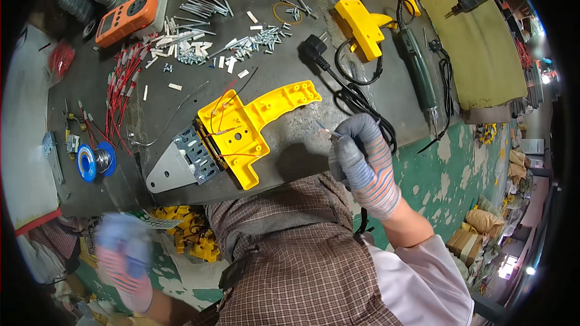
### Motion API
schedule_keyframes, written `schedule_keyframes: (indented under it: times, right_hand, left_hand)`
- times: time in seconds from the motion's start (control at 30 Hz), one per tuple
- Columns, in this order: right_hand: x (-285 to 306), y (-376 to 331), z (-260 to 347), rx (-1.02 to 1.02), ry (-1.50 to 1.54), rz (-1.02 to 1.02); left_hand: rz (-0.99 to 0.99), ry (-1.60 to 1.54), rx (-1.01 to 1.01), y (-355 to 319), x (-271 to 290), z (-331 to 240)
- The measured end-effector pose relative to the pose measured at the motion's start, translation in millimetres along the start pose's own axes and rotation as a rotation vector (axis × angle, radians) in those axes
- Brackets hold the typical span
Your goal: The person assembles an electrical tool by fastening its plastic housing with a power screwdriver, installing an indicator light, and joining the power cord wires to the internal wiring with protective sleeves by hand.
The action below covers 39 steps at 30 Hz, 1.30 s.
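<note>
My right hand [362, 166], in a striped grey glove, is closed in a pinch beside the bench's front edge. Thin wire ends [328, 131] poke out between its thumb and fingers; a black cord [363, 222] hangs below that hand. To its left lies an open yellow handle housing half [238, 136], with red and black leads inside. A perforated metal guard with a pointed grey plate [175, 166] is fitted to the housing's lower left end. My left hand [125, 259], also gloved, is low at the left, off the bench and smeared by motion; its fingers cannot be made out.
Screws [260, 42] and white sleeves lie behind the housing, with red leads [124, 78] and a solder spool [96, 162] at left. An orange meter [127, 19] stands at back left. A coiled plug cord [356, 96], yellow housing [362, 27] and green power tool [418, 69] lie right.
</note>
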State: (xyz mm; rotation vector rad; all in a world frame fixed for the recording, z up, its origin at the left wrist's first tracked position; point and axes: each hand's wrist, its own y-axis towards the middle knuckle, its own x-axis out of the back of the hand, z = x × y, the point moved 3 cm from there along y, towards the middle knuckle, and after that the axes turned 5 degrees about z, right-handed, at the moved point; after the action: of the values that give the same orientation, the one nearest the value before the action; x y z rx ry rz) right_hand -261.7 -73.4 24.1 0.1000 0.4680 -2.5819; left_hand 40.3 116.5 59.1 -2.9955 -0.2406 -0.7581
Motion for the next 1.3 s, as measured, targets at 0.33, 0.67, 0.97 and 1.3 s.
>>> schedule_keyframes:
  times: [0.33, 0.67, 0.97, 1.3]
  right_hand:
    - [-55, 38, -18, 0.459, -1.133, 0.103]
    - [-41, 43, -11, 0.375, -0.359, -0.121]
    - [-56, 91, 17, 0.258, -0.399, 0.031]
    - [-61, 49, -1, 0.425, -0.72, 0.208]
  left_hand:
    - [-0.152, -0.003, -0.136, 62, -86, -2]
    - [-0.255, 0.375, -0.449, 106, -129, 17]
    - [-0.334, 0.423, -0.478, 107, -134, 16]
    - [-0.326, -0.041, -0.231, 113, -127, 18]
